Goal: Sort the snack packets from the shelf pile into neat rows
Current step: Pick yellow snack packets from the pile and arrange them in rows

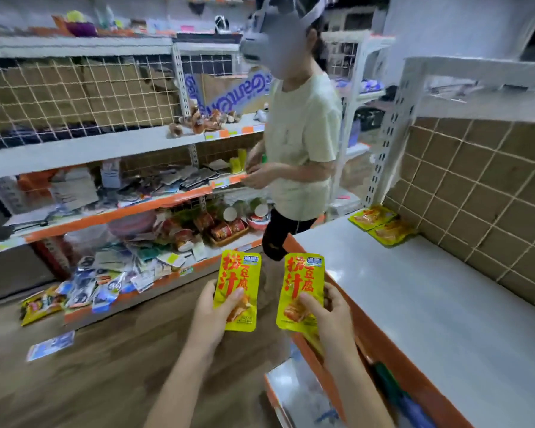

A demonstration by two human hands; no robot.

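The place is a small shop aisle with a wooden floor (112,375), white shelves with orange edges on both sides, and net stretched over the brown back walls. Nearest to us, two bare hands are raised above the floor, apart from each other. The left hand (212,313) pinches the lower part of one yellow packet (238,288) with the thumb on the front. The right hand (328,316) grips a second yellow packet (301,290) in the same way, with more yellow packet showing under the palm. Both packets stand upright with red letters facing us, side by side but not touching.

At the right is a white shelf (430,304), mostly bare, with its orange edge just beside the right hand. In its far corner two yellow packets (380,225) lie flat, touching each other, against the netted wall.

On the left, a blue packet (51,344) lies alone on the floor. Behind it, the lowest shelf holds a messy pile (115,273) of mixed packets, some hanging over the edge. Higher shelves carry red cups and papers, but they are blurred.

Farther away, another person (300,143) in a pale shirt stands in the aisle between the shelves, hands at the middle shelf.
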